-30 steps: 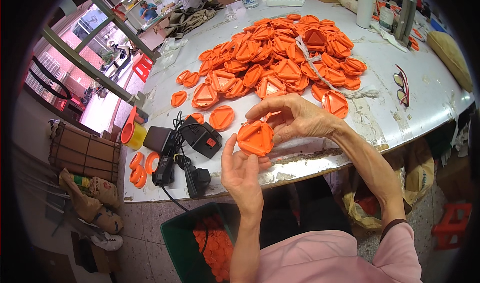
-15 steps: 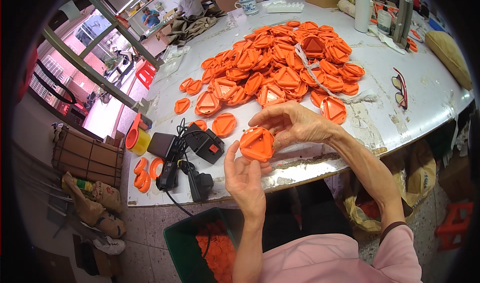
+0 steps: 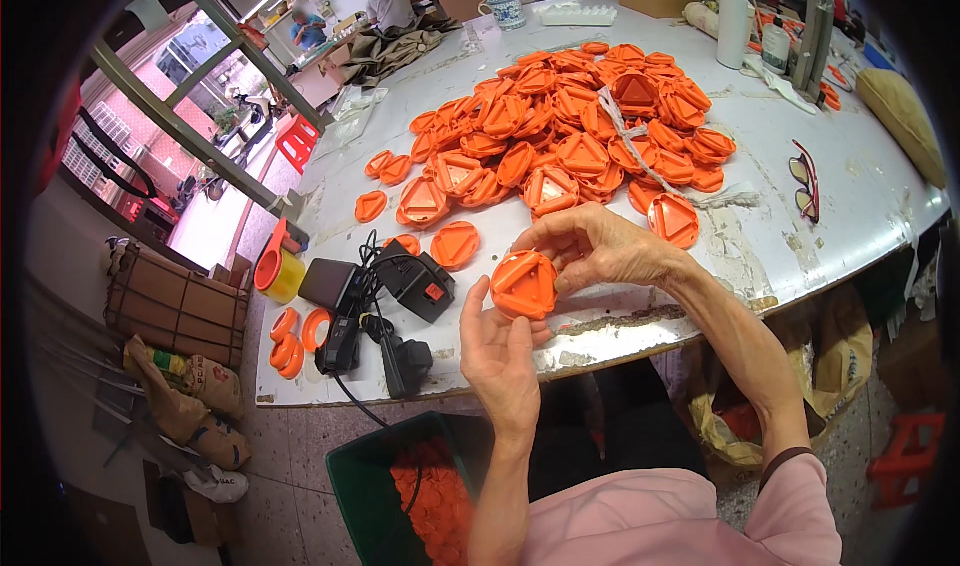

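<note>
An orange round plastic disc with a raised triangle on its face (image 3: 524,286) is held up over the table's near edge, tilted toward me. My right hand (image 3: 608,251) grips its right rim between thumb and fingers. From below and the left, my left hand (image 3: 502,354) cradles the same disc, its thumb and fingers against the edge. Beyond both hands lies a large heap of similar orange discs (image 3: 560,131). A single orange disc (image 3: 455,245) rests on the tabletop just left of the hands, and another orange disc (image 3: 673,221) lies to their right.
Black power adapters with cords (image 3: 413,284) lie left of my hands, beside orange rings (image 3: 286,354) and a yellow tape roll (image 3: 280,271). A green bin (image 3: 350,496) of orange pieces stands below the table edge. Glasses (image 3: 805,181) and a white bottle (image 3: 732,24) are at right.
Both hands keep hold of the disc, which has turned slightly between the fingers. The whole view has shifted a little, moving the table's things slightly right in the picture.
</note>
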`<state>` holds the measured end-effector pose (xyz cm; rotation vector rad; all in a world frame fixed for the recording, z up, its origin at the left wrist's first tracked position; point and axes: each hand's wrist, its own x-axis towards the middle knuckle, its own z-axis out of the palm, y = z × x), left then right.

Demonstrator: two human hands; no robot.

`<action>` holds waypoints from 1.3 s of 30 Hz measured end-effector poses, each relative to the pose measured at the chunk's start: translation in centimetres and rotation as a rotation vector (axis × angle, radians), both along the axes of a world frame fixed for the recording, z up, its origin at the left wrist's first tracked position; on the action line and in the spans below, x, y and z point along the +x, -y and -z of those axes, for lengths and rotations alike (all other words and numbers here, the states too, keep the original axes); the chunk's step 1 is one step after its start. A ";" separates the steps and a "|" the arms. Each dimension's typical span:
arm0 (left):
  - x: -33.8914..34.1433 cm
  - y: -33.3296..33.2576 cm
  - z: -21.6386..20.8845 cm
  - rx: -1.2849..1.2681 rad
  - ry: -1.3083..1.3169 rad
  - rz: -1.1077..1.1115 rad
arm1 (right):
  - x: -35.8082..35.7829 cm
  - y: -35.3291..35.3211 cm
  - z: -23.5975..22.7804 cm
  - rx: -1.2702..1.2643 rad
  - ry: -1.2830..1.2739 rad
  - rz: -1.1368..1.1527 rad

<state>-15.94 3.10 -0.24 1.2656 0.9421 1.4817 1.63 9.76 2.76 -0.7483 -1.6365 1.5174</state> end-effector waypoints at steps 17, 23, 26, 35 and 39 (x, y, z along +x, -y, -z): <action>-0.5 -0.6 0.2 -0.038 0.124 0.025 | 0.4 0.0 -0.1 -0.157 -0.016 -0.028; -0.7 -0.8 0.4 -0.067 0.201 0.057 | 0.6 0.0 -0.2 -0.156 -0.046 -0.063; -0.9 -0.8 0.5 -0.071 0.175 0.060 | 0.6 0.0 -0.2 -0.171 -0.046 -0.076; -0.5 -0.7 0.4 -0.071 0.164 0.040 | 0.6 0.2 -0.2 -0.124 -0.061 -0.102; -0.6 -0.7 0.4 -0.064 0.128 0.027 | 0.5 0.4 -0.8 -0.113 -0.027 -0.121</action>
